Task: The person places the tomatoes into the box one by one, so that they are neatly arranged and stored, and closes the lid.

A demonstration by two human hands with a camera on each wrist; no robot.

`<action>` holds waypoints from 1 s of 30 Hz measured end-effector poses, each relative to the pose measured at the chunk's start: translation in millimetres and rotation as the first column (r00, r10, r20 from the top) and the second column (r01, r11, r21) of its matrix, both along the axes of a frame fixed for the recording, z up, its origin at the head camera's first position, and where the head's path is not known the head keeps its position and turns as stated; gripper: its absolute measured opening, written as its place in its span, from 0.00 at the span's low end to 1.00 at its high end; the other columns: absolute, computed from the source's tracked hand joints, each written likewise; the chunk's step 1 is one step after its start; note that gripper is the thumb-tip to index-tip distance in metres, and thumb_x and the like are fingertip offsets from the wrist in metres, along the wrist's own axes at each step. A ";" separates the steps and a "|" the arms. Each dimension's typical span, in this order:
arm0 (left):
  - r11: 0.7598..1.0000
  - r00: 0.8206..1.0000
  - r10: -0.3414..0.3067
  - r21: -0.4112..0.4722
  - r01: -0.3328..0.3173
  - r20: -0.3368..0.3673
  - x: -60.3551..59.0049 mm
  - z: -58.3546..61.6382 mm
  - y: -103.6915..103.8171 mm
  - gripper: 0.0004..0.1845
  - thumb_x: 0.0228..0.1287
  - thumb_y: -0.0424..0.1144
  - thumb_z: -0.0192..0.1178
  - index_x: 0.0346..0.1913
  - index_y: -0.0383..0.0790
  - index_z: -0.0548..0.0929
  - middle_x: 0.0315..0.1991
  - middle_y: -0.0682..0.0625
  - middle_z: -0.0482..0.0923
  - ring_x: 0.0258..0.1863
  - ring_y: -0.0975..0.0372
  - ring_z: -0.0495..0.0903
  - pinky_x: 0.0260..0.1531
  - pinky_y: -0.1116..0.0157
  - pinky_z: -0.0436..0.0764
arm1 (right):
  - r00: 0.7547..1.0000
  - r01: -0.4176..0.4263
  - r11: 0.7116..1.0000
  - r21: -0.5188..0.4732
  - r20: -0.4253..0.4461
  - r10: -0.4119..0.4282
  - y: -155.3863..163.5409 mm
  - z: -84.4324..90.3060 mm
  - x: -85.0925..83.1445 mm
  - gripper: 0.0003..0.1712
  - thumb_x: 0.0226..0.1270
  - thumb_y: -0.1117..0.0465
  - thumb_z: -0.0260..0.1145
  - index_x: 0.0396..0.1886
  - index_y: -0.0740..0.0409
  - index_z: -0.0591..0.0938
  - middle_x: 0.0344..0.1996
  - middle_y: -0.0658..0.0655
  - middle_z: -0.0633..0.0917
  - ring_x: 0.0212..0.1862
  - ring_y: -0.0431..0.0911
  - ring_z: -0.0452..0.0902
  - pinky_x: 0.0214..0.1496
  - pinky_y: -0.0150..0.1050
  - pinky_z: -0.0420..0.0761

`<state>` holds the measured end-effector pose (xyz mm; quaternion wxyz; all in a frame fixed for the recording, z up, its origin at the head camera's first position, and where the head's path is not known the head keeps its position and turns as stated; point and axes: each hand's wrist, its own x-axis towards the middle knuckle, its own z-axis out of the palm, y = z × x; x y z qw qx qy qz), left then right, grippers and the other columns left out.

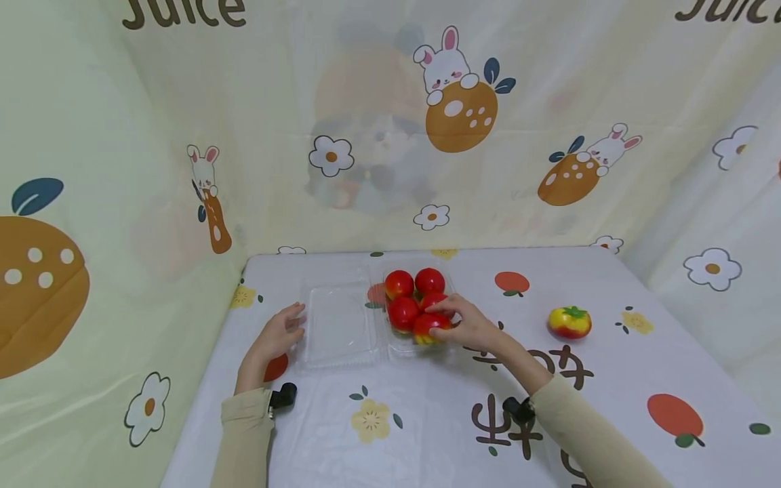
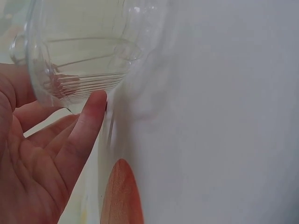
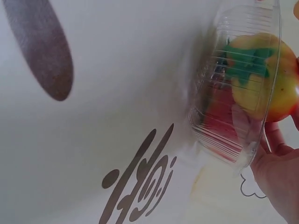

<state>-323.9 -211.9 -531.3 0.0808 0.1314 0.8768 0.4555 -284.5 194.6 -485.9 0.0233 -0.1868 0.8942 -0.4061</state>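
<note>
An open clear plastic clamshell box lies on the table, its empty lid half (image 1: pixel 342 325) to the left and its tray half (image 1: pixel 399 348) to the right. Several red tomatoes (image 1: pixel 399 284) fill most of the tray, red ends up. At the tray's front right corner my right hand (image 1: pixel 466 325) grips a red-and-yellow tomato (image 3: pixel 257 88) between thumb and fingers, its green leafy top facing down. My left hand (image 1: pixel 281 335) is at the lid's left edge, fingers loosely spread; in the left wrist view a fingertip (image 2: pixel 97 99) is right at its ribbed wall.
Another tomato (image 1: pixel 570 322), yellow with a green top, sits on the table to the right of the box. A white printed cloth (image 1: pixel 421 420) covers the table. Patterned curtains (image 1: pixel 274 135) hang behind it and at both sides.
</note>
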 end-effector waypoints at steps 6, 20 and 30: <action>1.000 1.000 -0.004 0.001 0.004 0.010 2.2 1.8 0.6 0.30 0.65 0.28 0.52 0.70 0.32 0.59 0.72 0.38 0.50 0.64 0.43 0.65 0.56 0.50 0.72 | 0.998 0.049 0.997 -0.059 0.038 -0.046 3.9 -0.8 -2.1 0.20 0.52 0.59 0.70 0.48 0.49 0.81 0.44 0.53 0.78 0.45 0.50 0.69 0.39 0.40 0.78; 1.000 1.000 0.012 -0.015 -0.011 0.018 2.5 2.8 -0.4 0.30 0.64 0.29 0.52 0.70 0.34 0.59 0.72 0.39 0.51 0.64 0.45 0.65 0.55 0.50 0.73 | 0.996 0.069 0.995 -0.065 0.057 -0.066 3.4 3.2 1.8 0.22 0.56 0.60 0.68 0.53 0.53 0.79 0.49 0.56 0.77 0.50 0.51 0.68 0.42 0.40 0.77; 1.000 1.000 0.017 -0.021 -0.016 0.016 2.3 1.8 0.2 0.30 0.64 0.29 0.52 0.70 0.34 0.60 0.72 0.39 0.51 0.64 0.44 0.65 0.56 0.50 0.72 | 0.999 0.045 0.997 -0.065 0.011 -0.044 3.7 5.1 6.7 0.23 0.54 0.56 0.69 0.52 0.49 0.79 0.48 0.53 0.76 0.49 0.50 0.68 0.42 0.39 0.79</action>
